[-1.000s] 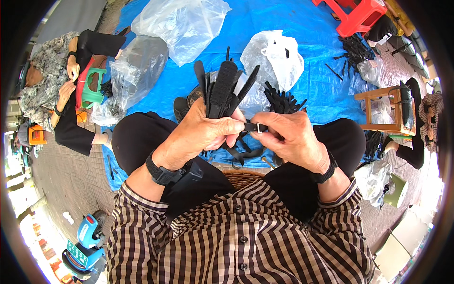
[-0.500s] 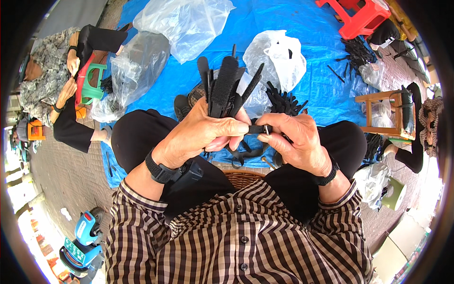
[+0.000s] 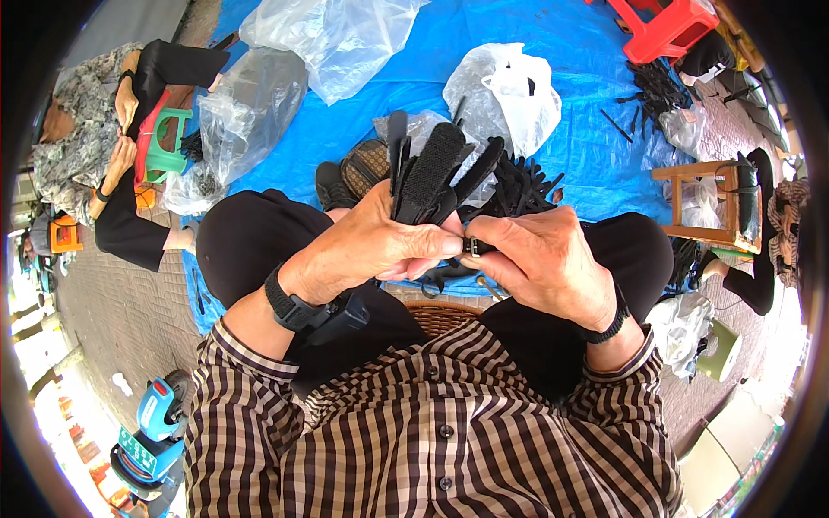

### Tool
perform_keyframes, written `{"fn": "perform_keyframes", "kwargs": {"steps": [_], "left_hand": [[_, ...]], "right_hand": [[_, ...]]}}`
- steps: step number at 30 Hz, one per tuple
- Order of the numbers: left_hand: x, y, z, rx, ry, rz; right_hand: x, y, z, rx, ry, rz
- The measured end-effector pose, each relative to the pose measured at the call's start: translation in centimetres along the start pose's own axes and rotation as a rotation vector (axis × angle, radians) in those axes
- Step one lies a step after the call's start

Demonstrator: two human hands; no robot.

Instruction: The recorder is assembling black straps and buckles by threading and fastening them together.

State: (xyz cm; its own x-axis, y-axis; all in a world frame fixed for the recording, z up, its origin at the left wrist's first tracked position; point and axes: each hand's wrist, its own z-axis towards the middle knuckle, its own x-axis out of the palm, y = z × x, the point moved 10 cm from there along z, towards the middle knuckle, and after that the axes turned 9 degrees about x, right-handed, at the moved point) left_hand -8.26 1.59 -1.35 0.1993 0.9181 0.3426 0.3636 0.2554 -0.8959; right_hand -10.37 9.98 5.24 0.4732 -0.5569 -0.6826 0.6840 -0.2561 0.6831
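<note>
Still, little had changed from a moment earlier: the left hand (image 3: 380, 246) stayed clamped around the bundle of black straps (image 3: 429, 173) fanned above the lap, and the right hand (image 3: 540, 259) kept pinching a small black buckle (image 3: 471, 248) against it. Clear plastic bags (image 3: 332, 34) and loose black straps (image 3: 522, 186) lay on the blue tarp (image 3: 587, 121) beyond the knees.
</note>
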Motion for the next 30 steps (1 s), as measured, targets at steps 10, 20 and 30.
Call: {"fn": "perform_keyframes", "kwargs": {"steps": [10,20,30], "left_hand": [[0.9,0.9,-0.6,-0.052,0.032,-0.190],[0.2,-0.4,-0.5,0.020,-0.016,-0.147],[0.7,-0.2,-0.7,0.006,0.038,-0.177]], "right_hand": [[0.1,-1.0,-0.3,0.094,0.153,0.289],[-0.9,-0.2,-0.2,0.000,-0.056,0.244],[-1.0,-0.6,-0.3,0.076,-0.046,0.382]]}}
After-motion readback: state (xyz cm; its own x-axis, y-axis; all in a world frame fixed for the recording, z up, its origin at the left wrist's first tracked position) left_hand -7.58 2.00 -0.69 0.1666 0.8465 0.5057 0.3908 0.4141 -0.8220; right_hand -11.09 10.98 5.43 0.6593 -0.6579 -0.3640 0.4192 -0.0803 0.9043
